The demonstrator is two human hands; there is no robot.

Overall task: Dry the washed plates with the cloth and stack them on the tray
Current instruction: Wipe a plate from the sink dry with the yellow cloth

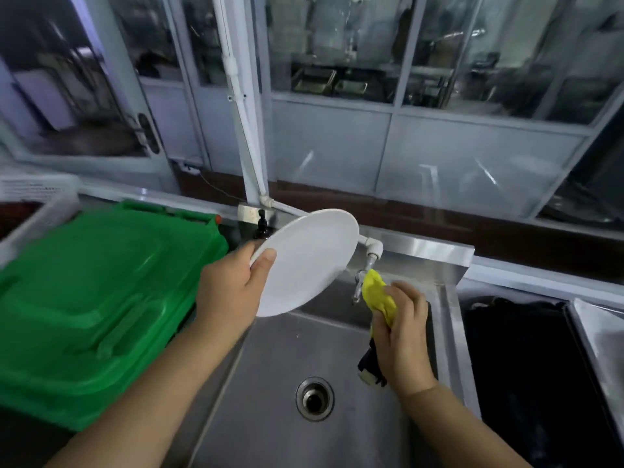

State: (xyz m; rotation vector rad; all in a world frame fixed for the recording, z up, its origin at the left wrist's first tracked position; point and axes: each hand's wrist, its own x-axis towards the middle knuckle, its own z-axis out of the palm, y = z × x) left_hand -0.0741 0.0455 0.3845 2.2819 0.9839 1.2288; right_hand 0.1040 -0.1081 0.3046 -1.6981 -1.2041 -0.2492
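Your left hand [236,285] grips the round white plate [305,261] at its lower left rim: thumb curled over the near face, the other fingers hidden behind it. The plate is tilted, held in the air above the stainless steel sink basin [270,366]. Its far side cannot be seen.

Your right hand [401,336] is closed round the bunched yellow cloth [378,295]. Only the upper wad shows above the fingers; the rest is buried in the fist. Cloth and plate are near each other but apart. Below that hand hangs a dark item with a pale end [371,369], partly covered by the palm; what it is cannot be told.

The round metal drain [314,398] sits in the basin floor. The small metal tap [363,275] is partly masked by the cloth and plate, on a white pipe [243,106] running up the wall. A dark pump bottle [261,228] peeks out behind the plate rim.

On the left, the green plastic crate lid [98,298]; beyond it a white slotted basket [40,204], cut off by the frame edge. On the right, a black compartment [520,366], contents too dark to read. Blurred glazed panels [439,62] stand behind.
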